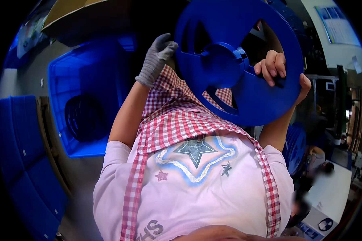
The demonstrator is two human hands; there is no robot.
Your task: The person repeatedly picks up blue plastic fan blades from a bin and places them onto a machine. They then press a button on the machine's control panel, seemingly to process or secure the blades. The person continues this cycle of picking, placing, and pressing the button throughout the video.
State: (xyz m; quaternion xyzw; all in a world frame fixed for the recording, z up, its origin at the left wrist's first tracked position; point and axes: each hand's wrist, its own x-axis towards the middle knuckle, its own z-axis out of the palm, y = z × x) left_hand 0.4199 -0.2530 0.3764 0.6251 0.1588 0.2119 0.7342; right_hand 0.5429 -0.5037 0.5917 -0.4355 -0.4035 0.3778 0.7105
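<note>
I hold a large blue plastic reel with open spokes and a round hub, raised in front of my checked red-and-white apron. My right hand, bare, grips its right side, fingers through a spoke opening and thumb on the outer rim. My left hand, in a grey knit glove, is at the reel's left rim with its fingers curled against the edge.
A blue plastic crate to the left holds dark blue reels. Blue flat panels lie further left, and a cardboard box is above. More blue reels stand at right, near a white table.
</note>
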